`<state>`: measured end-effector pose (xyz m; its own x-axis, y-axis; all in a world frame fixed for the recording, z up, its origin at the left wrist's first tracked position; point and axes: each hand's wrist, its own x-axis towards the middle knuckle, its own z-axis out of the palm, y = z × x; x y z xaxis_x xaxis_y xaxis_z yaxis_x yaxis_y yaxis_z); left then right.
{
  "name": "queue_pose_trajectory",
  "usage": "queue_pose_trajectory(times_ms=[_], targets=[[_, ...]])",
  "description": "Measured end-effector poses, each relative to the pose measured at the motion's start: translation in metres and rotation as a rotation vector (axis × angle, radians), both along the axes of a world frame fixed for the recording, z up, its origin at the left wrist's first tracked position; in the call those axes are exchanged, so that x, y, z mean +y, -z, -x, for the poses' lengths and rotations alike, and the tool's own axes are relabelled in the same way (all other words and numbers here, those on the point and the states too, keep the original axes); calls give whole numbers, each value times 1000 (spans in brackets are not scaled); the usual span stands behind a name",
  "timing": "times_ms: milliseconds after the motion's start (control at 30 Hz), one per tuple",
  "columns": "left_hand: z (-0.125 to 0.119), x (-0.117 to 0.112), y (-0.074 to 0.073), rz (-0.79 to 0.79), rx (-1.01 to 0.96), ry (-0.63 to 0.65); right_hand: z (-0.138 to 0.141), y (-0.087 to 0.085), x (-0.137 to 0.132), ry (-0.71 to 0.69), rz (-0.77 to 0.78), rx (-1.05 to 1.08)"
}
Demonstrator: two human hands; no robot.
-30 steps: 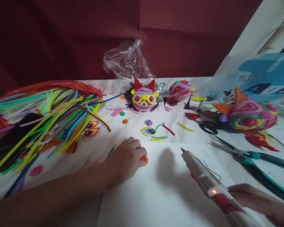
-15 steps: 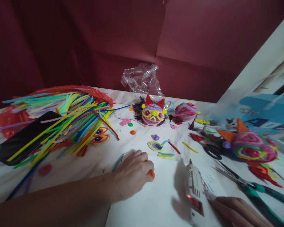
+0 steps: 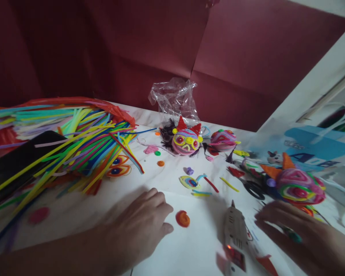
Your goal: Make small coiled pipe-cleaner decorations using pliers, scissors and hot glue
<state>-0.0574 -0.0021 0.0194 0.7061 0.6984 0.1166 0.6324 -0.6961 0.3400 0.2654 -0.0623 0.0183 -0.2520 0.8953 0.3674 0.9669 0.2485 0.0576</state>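
Observation:
My left hand (image 3: 143,226) rests on the white sheet (image 3: 166,253), fingers slightly spread with nothing between them. Just right of its thumb lies a coiled disc of orange and red pipe cleaner (image 3: 183,219). My right hand (image 3: 307,234), a little blurred, curls over teal-handled pliers (image 3: 293,234). Only a bit of metal and teal handle shows between its thumb and fingers; the rest is hidden. A white glue gun (image 3: 236,230) with a glowing red light lies between my hands, its nozzle pointing away from me.
Loose pipe cleaners (image 3: 83,153) spill from a red bag over a black case (image 3: 20,165) on the left. Decorated balls (image 3: 186,141) stand at the back; another ball with orange horns (image 3: 300,184) is at right, beside black-handled scissors (image 3: 254,189). Small coils and strips lie between.
My left hand has let go of the orange coil, which now lies on the sheet, and drawn back left. My right hand has moved from beside the glue gun up onto the pliers.

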Motion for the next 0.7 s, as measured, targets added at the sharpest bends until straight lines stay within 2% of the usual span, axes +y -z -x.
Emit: queue_pose_trajectory(times_ms=[100, 167, 233, 333, 467, 700], targets=[[7, -8, 3, -79, 21, 32, 27, -26, 33, 59, 245, 73], [9, -15, 8, -177, -9, 54, 40, -31, 53, 48, 324, 59], [8, -20, 15, -296, -53, 37, 50, -28, 69, 30, 396, 28], [6, -22, 26, -379, -68, 44, 61, -20, 86, 20, 500, -38], [7, -19, 35, -397, -84, 56, 69, -14, 101, 55, 580, -128], [7, -20, 40, -398, -62, -10, 67, -9, 115, 93, 641, -201]])
